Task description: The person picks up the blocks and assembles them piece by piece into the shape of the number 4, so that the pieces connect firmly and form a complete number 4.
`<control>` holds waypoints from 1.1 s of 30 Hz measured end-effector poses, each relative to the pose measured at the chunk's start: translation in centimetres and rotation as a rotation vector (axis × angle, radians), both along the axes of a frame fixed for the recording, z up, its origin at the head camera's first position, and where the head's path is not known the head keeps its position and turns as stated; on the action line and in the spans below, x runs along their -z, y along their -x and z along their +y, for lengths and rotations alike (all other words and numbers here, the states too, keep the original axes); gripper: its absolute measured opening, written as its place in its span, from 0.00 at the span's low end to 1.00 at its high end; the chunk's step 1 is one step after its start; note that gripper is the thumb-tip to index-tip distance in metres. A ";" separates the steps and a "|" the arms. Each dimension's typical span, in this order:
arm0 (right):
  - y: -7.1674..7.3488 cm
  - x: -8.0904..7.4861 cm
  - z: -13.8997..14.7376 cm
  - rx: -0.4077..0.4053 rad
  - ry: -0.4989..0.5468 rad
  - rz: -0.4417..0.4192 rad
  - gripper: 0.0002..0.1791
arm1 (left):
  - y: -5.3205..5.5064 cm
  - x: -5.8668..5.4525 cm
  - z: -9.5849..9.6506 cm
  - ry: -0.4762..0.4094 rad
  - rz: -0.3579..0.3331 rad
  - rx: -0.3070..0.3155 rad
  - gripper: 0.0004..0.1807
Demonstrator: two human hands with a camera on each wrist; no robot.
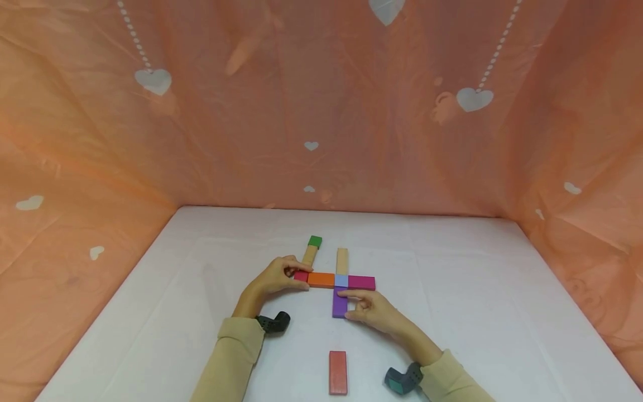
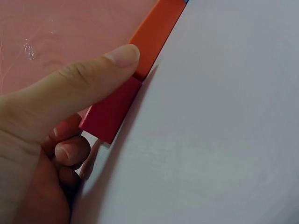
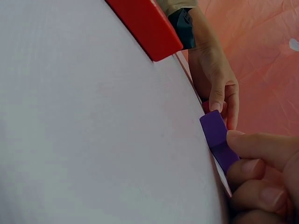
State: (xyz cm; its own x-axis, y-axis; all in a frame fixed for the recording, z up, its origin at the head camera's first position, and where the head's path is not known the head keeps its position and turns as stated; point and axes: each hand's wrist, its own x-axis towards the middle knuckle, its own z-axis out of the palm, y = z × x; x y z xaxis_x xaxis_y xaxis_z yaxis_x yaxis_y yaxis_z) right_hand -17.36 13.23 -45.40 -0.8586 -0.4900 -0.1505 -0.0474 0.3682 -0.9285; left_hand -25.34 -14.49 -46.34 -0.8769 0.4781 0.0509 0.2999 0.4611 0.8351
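Observation:
My left hand (image 1: 275,276) pinches a small crimson block (image 2: 112,111) at the left end of a row, thumb in front and index finger behind. An orange block (image 1: 321,280), a light blue square block (image 1: 341,281) and a magenta block (image 1: 361,283) continue that row rightward. From the blue square a purple block (image 1: 339,306) runs toward me. My right hand (image 1: 374,311) holds this purple block, index finger over its far part and thumb at its near right edge. In the right wrist view, the thumb touches the purple block's side.
Behind the row lie two plain wooden blocks, one slanted (image 1: 310,255) and one straight (image 1: 342,261). A green block (image 1: 315,241) sits at the slanted one's far end. Nearer me lies a red block (image 1: 338,373) on the white table (image 1: 442,268). Orange heart-patterned cloth (image 1: 321,100) surrounds the table.

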 end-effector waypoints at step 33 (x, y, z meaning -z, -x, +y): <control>0.3 0.6 0.0 0.017 -0.028 -0.012 0.27 | -0.1 0.0 0.1 -0.009 -0.010 -0.014 0.19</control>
